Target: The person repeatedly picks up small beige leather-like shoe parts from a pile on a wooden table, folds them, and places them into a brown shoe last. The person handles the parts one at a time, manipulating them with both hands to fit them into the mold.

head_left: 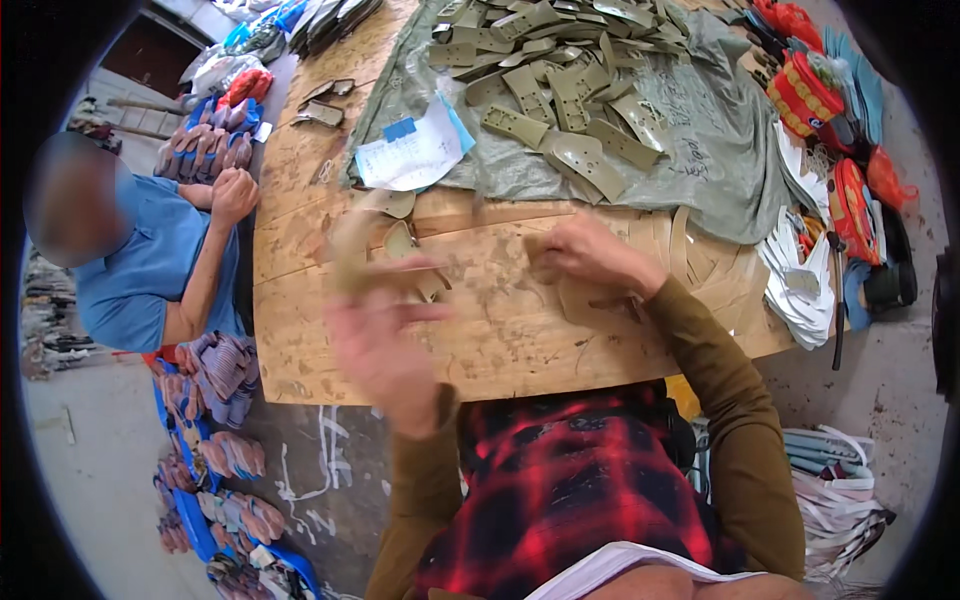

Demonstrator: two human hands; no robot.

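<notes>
My left hand (385, 340) is smeared by motion above the left part of the wooden table (500, 360). A blurred olive shape shows at its fingertips; I cannot tell whether the hand grips it. Beside that hand lie olive curved pieces (400, 240) on the wood. My right hand (590, 250) is closed over the table's middle, its fingertips pinched at a small tan edge too unclear to name. Under its wrist are flat tan pieces (595, 305), partly hidden.
Many olive moulded pieces with holes (570, 95) are heaped on a grey-green sheet (720, 170), with a paper (415, 150) at its left. Tan strips (690, 250) and white strips (800, 280) lie at right. A person in blue (165, 250) sits left, near stacked bundles (230, 455).
</notes>
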